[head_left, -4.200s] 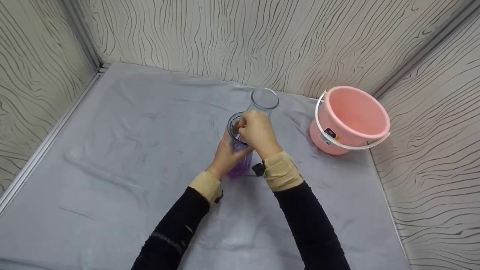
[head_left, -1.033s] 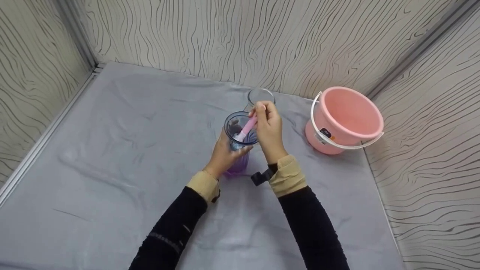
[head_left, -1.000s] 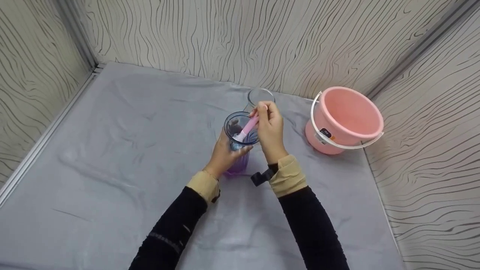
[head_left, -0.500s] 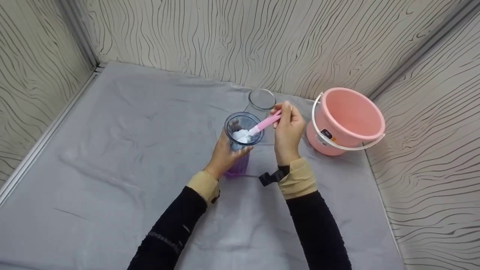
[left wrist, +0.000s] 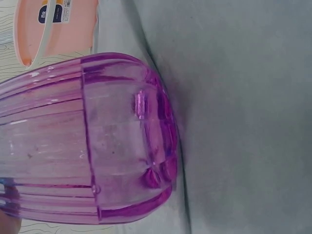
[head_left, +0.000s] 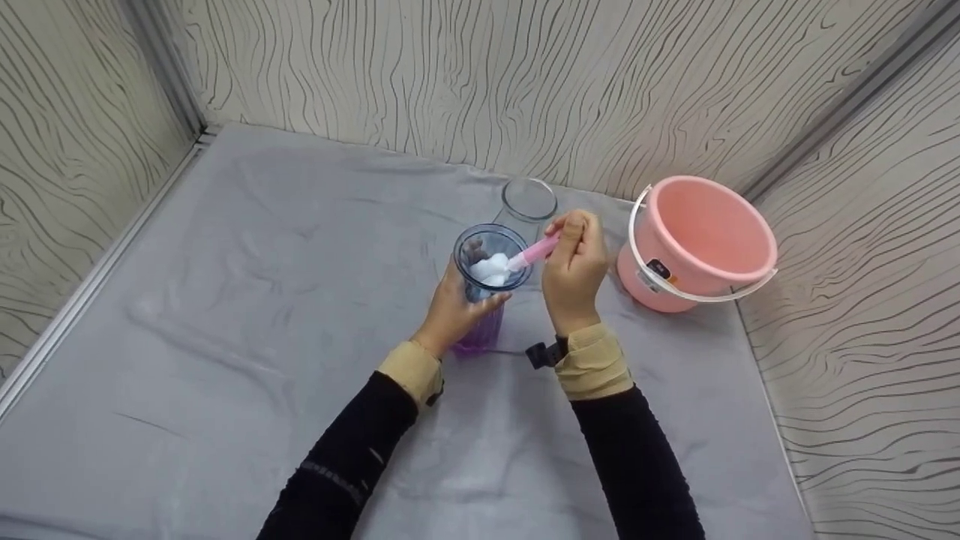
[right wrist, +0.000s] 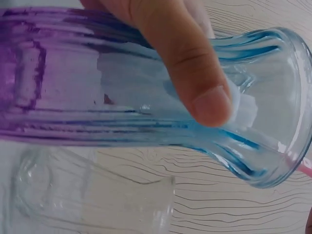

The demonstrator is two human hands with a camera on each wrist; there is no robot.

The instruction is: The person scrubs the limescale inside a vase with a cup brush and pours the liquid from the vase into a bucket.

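My left hand (head_left: 454, 315) grips a ribbed glass vase (head_left: 486, 326) around its neck; the vase fades from blue at the rim to purple at the base. In the head view it leans slightly, its mouth facing up. Pinched in my right hand (head_left: 576, 274) is the pink handle of a sponge brush (head_left: 538, 249). The brush's white head sits inside the vase mouth. In the right wrist view, the left thumb (right wrist: 204, 97) lies across the vase's neck, with white sponge behind it. The left wrist view shows the purple base (left wrist: 126, 141); whether it touches the table I cannot tell.
A clear glass vase (head_left: 517, 219) stands just behind the coloured one. To the right is a pink bucket (head_left: 660, 285) with a white handle. Grey cloth (head_left: 300, 300) covers the table, and patterned panels (head_left: 420, 75) rise along the back and sides.
My right hand has moved from over the vase's mouth to its right, drawing the brush up so its white head shows near the rim. The left hand keeps its hold on the vase.
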